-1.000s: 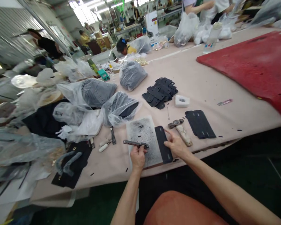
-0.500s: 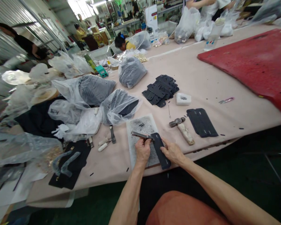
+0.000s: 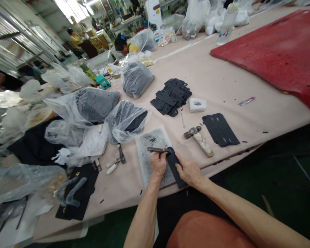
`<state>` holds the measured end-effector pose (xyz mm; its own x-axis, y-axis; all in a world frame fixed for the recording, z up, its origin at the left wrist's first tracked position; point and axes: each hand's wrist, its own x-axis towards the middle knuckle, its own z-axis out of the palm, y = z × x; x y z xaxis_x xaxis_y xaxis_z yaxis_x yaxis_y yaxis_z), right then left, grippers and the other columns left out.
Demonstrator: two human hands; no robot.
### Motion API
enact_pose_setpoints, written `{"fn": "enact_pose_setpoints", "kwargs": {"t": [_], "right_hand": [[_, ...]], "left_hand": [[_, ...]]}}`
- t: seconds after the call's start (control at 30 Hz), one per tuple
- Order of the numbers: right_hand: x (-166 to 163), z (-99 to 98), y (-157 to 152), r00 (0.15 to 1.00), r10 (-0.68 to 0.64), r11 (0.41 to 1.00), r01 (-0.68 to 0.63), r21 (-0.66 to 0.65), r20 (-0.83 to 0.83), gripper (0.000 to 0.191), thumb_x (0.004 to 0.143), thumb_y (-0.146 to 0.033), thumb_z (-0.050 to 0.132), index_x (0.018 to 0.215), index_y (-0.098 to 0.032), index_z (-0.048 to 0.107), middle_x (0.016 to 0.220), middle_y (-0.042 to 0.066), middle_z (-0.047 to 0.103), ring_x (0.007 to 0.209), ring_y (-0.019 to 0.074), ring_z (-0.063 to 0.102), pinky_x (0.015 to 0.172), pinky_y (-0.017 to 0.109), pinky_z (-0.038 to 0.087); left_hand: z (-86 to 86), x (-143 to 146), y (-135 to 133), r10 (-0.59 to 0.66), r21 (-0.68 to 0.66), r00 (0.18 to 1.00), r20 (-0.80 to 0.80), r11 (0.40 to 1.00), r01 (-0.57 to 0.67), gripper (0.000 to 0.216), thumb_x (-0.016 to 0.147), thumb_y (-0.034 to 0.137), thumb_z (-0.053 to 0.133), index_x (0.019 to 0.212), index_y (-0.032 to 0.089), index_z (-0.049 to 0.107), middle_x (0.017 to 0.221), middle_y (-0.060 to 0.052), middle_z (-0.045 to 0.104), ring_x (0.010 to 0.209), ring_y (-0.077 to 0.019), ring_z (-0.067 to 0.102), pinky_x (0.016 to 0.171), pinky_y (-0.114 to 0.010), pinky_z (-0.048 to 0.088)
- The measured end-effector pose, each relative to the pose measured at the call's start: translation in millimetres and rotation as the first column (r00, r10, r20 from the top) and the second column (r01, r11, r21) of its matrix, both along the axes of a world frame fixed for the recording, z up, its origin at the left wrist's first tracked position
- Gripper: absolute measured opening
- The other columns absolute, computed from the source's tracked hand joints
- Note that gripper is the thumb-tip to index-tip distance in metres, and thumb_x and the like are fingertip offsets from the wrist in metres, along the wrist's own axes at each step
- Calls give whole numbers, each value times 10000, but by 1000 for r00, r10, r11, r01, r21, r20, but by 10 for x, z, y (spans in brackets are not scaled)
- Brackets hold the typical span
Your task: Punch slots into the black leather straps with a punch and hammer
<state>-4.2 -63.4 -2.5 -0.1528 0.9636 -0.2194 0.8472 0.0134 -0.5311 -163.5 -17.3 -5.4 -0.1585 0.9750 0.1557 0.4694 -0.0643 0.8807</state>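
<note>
My left hand [image 3: 158,166] grips a slim metal punch-like tool [image 3: 155,149], whose far end meets the upper edge of a dark strip-shaped piece [image 3: 174,164]. The piece looks like leather and lies slanted over the right side of a white, speckled board [image 3: 142,155]. My right hand [image 3: 191,171] closes on the piece's right edge, thumb on top. To the right rest a hammer [image 3: 202,144] with a worn pale handle and some flat dark pieces [image 3: 220,129] with small slots.
Behind the board are a heap of dark cut pieces [image 3: 172,96] and a white block [image 3: 197,104]. Plastic bags [image 3: 127,120] and small hand tools [image 3: 121,154] lie left. A red sheet [image 3: 274,51] covers the far right. A person [image 3: 122,44] sits across the table.
The metal tool has turned nearly level, its end still at the strip's top. My right hand has curled more round the strip's edge. The whole view has shifted slightly.
</note>
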Motion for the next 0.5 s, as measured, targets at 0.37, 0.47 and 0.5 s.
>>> {"fn": "enact_pose_setpoints", "kwargs": {"t": [0.37, 0.47, 0.5], "right_hand": [[-60, -115, -94, 992, -57, 975, 80, 209, -111, 469, 934, -317, 477, 1372, -176, 564, 1006, 102, 727, 851, 248, 692, 738, 343, 526], [-60, -142, -93, 993, -44, 975, 67, 212, -110, 469, 936, -311, 478, 1375, -164, 558, 1028, 114, 727, 872, 243, 689, 767, 341, 524], [-60, -151, -94, 993, -40, 975, 63, 212, -110, 469, 937, -309, 477, 1375, -162, 557, 1034, 119, 727, 878, 241, 689, 778, 340, 523]], "left_hand": [[-33, 16, 19, -23, 40, 988, -151, 999, 29, 171, 887, 243, 558, 953, 203, 710, 977, -60, 767, 949, -207, 716, 889, -370, 574], [-65, 18, 14, -35, 76, 975, -218, 996, 53, 171, 882, 222, 560, 965, 198, 707, 980, -66, 768, 950, -211, 718, 894, -370, 571], [-78, 20, 15, -40, 88, 972, -233, 994, 62, 173, 878, 212, 560, 970, 198, 706, 983, -66, 768, 954, -213, 718, 896, -369, 570]]}}
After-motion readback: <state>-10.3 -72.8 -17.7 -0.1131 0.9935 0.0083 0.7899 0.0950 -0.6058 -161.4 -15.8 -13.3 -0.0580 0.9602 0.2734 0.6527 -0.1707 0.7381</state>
